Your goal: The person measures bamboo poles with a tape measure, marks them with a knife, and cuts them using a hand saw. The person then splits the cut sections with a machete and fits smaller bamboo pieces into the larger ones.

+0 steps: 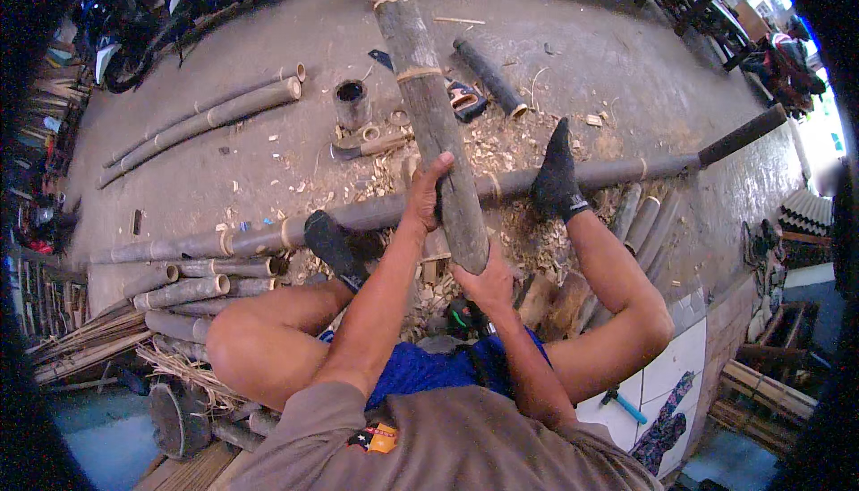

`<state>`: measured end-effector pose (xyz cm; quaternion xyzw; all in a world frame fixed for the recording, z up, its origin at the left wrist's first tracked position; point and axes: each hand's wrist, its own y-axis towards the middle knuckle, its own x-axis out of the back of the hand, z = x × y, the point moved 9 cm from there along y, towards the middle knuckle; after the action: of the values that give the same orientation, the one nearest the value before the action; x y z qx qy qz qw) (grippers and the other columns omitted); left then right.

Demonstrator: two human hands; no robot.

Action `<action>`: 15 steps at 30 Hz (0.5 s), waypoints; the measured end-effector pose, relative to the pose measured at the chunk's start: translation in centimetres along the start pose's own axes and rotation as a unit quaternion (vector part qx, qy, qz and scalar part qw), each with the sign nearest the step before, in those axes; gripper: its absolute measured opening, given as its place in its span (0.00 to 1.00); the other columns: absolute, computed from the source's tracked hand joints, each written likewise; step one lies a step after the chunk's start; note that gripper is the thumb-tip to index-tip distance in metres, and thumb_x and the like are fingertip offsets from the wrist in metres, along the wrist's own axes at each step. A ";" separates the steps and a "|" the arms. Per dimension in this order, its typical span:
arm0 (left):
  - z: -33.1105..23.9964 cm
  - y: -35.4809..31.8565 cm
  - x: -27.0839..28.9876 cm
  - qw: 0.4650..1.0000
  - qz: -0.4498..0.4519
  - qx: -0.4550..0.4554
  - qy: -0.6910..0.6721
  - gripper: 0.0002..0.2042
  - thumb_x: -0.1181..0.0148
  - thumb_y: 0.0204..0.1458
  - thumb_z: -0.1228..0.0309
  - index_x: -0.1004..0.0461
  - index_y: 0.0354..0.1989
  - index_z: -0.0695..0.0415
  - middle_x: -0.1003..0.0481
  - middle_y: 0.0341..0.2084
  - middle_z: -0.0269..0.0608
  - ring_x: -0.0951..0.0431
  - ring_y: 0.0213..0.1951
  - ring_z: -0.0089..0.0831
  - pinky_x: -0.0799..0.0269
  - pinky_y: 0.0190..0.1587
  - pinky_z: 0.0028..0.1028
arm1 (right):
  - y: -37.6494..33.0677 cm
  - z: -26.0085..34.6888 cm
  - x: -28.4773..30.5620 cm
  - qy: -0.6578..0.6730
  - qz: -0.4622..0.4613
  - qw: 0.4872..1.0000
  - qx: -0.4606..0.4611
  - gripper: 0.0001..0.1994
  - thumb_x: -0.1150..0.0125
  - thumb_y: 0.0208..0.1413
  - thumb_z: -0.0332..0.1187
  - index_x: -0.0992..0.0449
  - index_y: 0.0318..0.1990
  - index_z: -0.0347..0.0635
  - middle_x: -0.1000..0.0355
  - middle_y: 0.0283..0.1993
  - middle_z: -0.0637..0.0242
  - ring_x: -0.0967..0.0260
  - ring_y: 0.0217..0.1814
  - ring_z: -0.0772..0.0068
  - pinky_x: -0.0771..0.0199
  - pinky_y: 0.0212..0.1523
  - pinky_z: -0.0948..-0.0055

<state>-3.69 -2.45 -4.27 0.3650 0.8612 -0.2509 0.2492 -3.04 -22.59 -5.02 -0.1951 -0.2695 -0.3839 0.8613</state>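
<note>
A thick grey bamboo tube (429, 102) slants up and away from my lap, raised above the floor, with a pale ring at its node. My left hand (427, 196) is wrapped round its left side at about mid-length, thumb lying along the tube. At the near end, my right hand (488, 282) is closed round the butt; some of its fingers are hidden beneath. Below the tube, a long bamboo pole (353, 215) crosses the floor by my feet. A tool with a wooden handle (385, 144) and a saw with an orange and black handle (465, 100) lie beyond it.
Pale wood chips (528, 146) cover the floor around the pole. A short upright bamboo section (352, 108) and a dark tube (489, 77) are ahead. Cut bamboo pieces (192, 292) pile up at left; two long poles (210, 119) lie farther off. A blue-handled tool (630, 409) is at right.
</note>
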 end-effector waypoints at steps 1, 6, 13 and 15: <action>1.0 0.0 0.6 1.000 0.008 0.024 -0.014 0.29 0.32 0.49 0.47 0.27 0.49 0.59 0.21 0.34 0.40 0.19 0.34 0.33 0.20 0.40 0.35 | 0.0 0.1 0.0 -0.001 0.017 1.000 -0.004 0.38 0.23 0.42 0.48 0.31 0.58 0.36 0.23 0.49 0.45 0.24 0.51 0.46 0.25 0.52 0.56; 1.9 -1.2 0.2 0.994 0.041 0.098 -0.030 0.29 0.34 0.50 0.46 0.27 0.49 0.60 0.21 0.34 0.42 0.18 0.34 0.35 0.19 0.40 0.38 | 0.3 -1.4 -2.4 0.251 0.149 0.956 -0.012 0.41 0.26 0.45 0.50 0.33 0.60 0.30 0.24 0.50 0.52 0.26 0.50 0.59 0.27 0.54 0.63; -3.7 0.1 7.4 0.990 -0.062 -0.065 0.105 0.31 0.29 0.46 0.54 0.29 0.52 0.63 0.21 0.40 0.41 0.20 0.39 0.33 0.21 0.45 0.38 | -0.1 -0.9 -4.9 0.029 0.196 0.980 -0.016 0.39 0.28 0.47 0.55 0.30 0.60 0.35 0.23 0.50 0.45 0.23 0.50 0.47 0.26 0.53 0.58; -8.1 0.4 7.9 0.969 -0.108 -0.158 0.157 0.29 0.28 0.46 0.57 0.29 0.54 0.60 0.22 0.43 0.38 0.21 0.42 0.33 0.23 0.47 0.37 | 0.3 -4.3 -4.8 -0.080 0.163 0.983 0.003 0.33 0.32 0.51 0.54 0.27 0.58 0.39 0.24 0.48 0.40 0.25 0.49 0.36 0.25 0.50 0.50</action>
<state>-10.18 6.78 -3.16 0.2611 0.9524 -0.0770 0.1372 -4.16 -22.06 -11.32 -0.2638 -0.3037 -0.2202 0.8886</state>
